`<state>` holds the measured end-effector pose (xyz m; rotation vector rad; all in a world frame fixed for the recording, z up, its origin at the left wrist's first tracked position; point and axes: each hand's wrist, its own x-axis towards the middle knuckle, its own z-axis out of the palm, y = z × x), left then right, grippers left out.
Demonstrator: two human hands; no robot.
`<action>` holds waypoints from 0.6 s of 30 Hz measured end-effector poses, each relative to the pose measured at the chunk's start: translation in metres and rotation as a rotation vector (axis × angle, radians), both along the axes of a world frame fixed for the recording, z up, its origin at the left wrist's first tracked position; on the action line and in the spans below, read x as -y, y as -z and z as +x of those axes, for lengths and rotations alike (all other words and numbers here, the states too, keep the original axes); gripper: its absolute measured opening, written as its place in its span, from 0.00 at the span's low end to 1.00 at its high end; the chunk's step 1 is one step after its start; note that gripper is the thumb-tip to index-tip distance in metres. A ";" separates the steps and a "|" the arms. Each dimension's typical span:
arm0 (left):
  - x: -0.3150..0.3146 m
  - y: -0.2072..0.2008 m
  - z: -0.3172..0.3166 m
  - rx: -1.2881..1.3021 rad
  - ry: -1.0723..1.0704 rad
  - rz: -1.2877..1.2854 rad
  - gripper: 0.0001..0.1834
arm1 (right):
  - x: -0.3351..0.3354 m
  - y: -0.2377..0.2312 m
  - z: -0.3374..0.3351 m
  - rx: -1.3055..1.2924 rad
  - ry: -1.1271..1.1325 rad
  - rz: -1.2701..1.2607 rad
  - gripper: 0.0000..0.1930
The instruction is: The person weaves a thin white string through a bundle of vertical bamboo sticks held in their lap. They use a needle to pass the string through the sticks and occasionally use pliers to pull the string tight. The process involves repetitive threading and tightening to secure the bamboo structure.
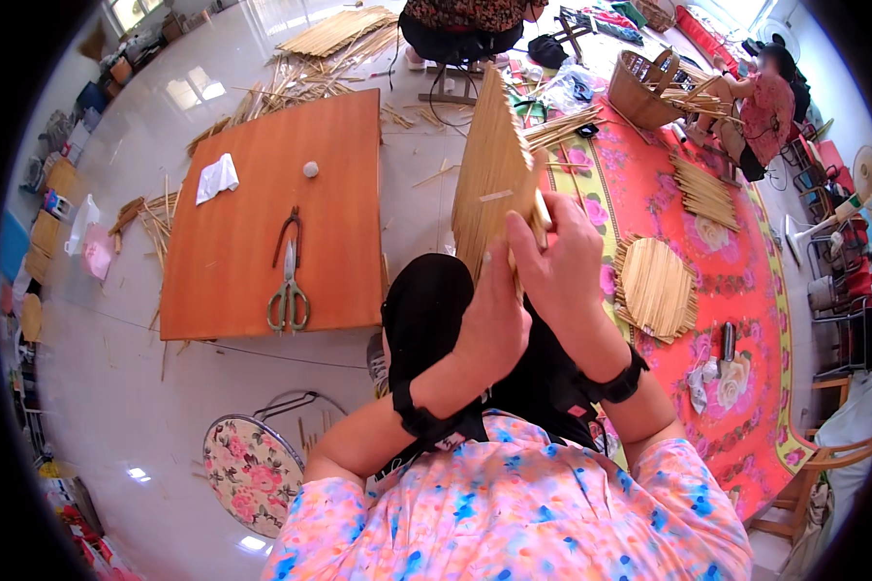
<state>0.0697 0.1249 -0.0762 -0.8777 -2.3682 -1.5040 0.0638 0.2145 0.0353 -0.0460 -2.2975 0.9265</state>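
A stiff panel of straw-coloured stalks laid side by side (484,184) stands nearly upright in front of me, above my knees, with a small pale strip on its face. My left hand (497,315) grips its lower edge, fingers pointing up along it. My right hand (567,254) is closed at the panel's right edge, thumb toward the panel and fingers curled around pale stalk ends. The palms and the panel's lower edge are partly hidden. Left of the panel, the orange-brown table (233,281) bears green-handled scissors (289,302), dark pliers (292,228), a white cloth (218,179) and a small whitish ball (310,169).
To the right, a red floral cloth (669,378) carries an oval stalk mat (657,289), another stalk mat (704,191) and a dark bottle (728,341). Beyond stand a wicker basket (639,92) and a seated person (770,111). A floral folding stool (252,470) is at lower left.
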 end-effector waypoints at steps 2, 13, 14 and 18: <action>0.003 -0.005 0.029 -0.070 -0.048 -0.100 0.45 | -0.005 0.001 0.015 0.056 0.043 0.061 0.14; 0.079 -0.030 0.009 0.020 0.129 -0.075 0.32 | 0.002 0.005 0.033 0.078 0.205 0.255 0.14; 0.093 -0.025 -0.003 0.000 0.054 -0.036 0.28 | 0.001 0.002 0.034 0.077 0.220 0.300 0.14; 0.160 0.007 -0.074 -0.042 -0.374 0.014 0.17 | -0.017 0.008 0.042 0.059 0.278 0.196 0.12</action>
